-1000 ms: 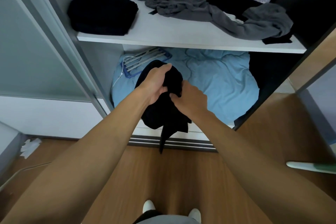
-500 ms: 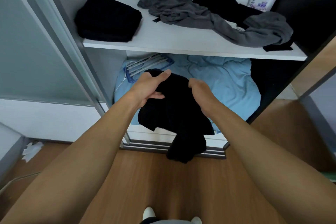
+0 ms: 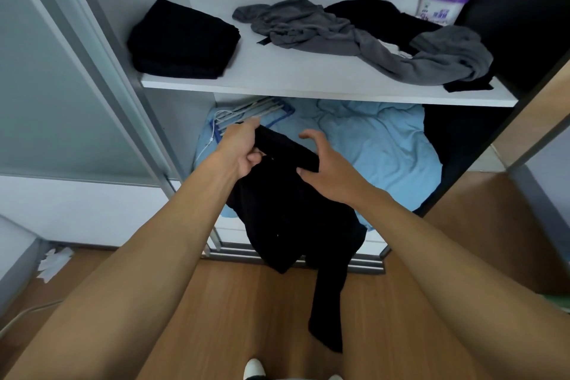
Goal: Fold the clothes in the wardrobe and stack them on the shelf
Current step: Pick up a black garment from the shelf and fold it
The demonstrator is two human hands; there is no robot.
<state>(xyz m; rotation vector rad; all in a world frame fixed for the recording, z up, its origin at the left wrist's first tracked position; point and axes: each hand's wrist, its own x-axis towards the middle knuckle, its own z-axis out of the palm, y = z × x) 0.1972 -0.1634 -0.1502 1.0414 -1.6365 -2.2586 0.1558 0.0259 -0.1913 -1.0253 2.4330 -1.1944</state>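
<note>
A black garment (image 3: 287,216) hangs in front of the wardrobe, one long part trailing down toward the floor. My left hand (image 3: 243,151) grips its top edge at the left. My right hand (image 3: 324,163) holds the other end of that edge, thumb under it and fingers curved above; the edge runs taut between both hands. On the white shelf (image 3: 308,83) above, a folded black stack (image 3: 182,40) lies at the left. A crumpled grey garment (image 3: 339,37) sprawls over another black garment (image 3: 376,15) at the right.
A purple-lidded tub (image 3: 441,8) stands at the shelf's back right. Below the shelf lie light blue bedding (image 3: 379,145) and a blue hanger rack (image 3: 256,111). A sliding door (image 3: 61,86) flanks the left. Crumpled white paper (image 3: 54,262) lies on the wooden floor.
My hands have moved apart, stretching the top edge of the black garment between them. The bunched cloth has dropped open and a long part now hangs lower.
</note>
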